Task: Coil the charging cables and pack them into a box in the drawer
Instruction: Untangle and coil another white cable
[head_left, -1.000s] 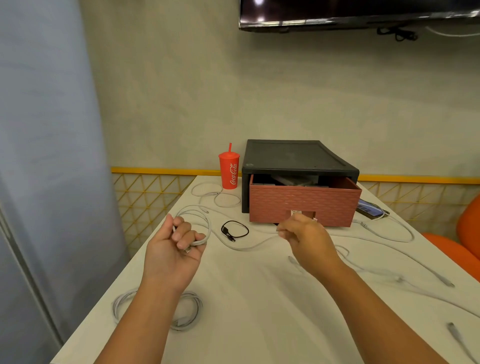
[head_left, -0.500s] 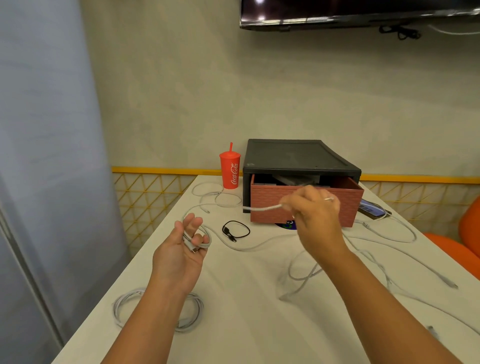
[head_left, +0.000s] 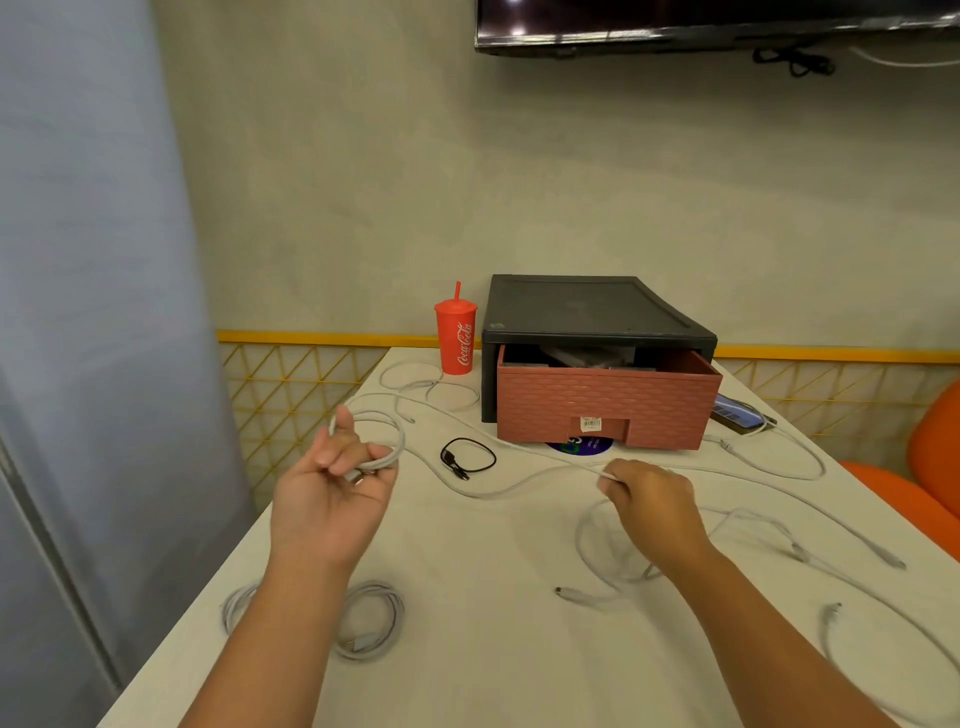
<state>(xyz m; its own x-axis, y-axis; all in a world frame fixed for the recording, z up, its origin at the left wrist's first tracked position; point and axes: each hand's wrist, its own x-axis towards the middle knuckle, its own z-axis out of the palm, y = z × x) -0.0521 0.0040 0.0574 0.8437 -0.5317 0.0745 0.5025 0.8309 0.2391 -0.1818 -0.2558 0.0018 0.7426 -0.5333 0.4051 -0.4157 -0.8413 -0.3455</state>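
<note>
My left hand (head_left: 332, 488) is raised over the table's left side and holds loops of a white charging cable (head_left: 519, 486) with its plug end between the fingers. That cable runs right across the table to my right hand (head_left: 649, 501), which pinches it low over the table. A finished white coil (head_left: 363, 621) lies under my left forearm. The black drawer unit (head_left: 592, 312) stands at the back with its brick-red drawer (head_left: 608, 402) pulled open; grey items show inside. A small black cable (head_left: 467, 457) lies coiled in front of it.
A red cup with a straw (head_left: 456, 340) stands left of the drawer unit. Several loose white cables (head_left: 779, 535) sprawl over the white table (head_left: 493, 649) at the right and back. A phone (head_left: 737, 415) lies right of the drawer. Orange chairs (head_left: 930, 467) sit at the right.
My right hand has come down from in front of the drawer to just above the table, pulling the cable with it. My left hand has a new loop in its grip.
</note>
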